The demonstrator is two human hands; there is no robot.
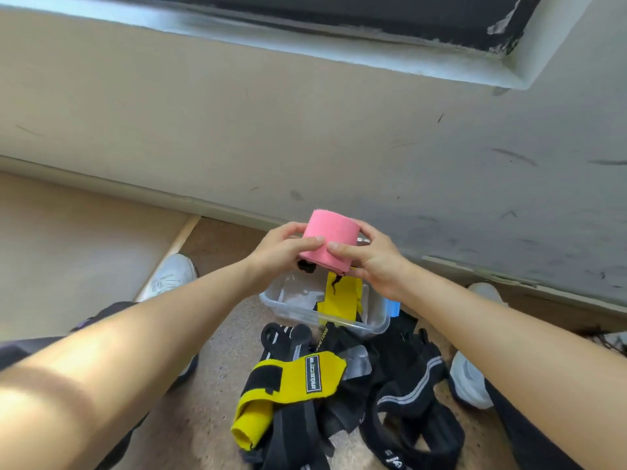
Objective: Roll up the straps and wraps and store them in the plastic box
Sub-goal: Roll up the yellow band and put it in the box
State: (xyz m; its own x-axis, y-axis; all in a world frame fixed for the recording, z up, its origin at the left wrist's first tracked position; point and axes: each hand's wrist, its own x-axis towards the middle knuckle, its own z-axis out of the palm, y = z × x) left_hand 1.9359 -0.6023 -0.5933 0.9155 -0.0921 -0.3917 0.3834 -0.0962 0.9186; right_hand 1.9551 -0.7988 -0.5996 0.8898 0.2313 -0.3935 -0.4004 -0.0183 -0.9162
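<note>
Both left hand (281,253) and right hand (371,262) gripped the pink roll (330,234) above the plastic box (275,305), best lowered snugly.

I see a beige wall (271,137) across the far side, with dark scuffs (514,156) toward the right. Above it runs a pale window sill (339,52) under a dark, chipped frame (373,15). A skirting board (118,184) lines the wall's foot. The near floor (217,334) is speckled brown. On the left lies a pale panel (68,252) edged by a light wood strip (185,237). The light looks warmer on the left and greyer on the right.
</note>
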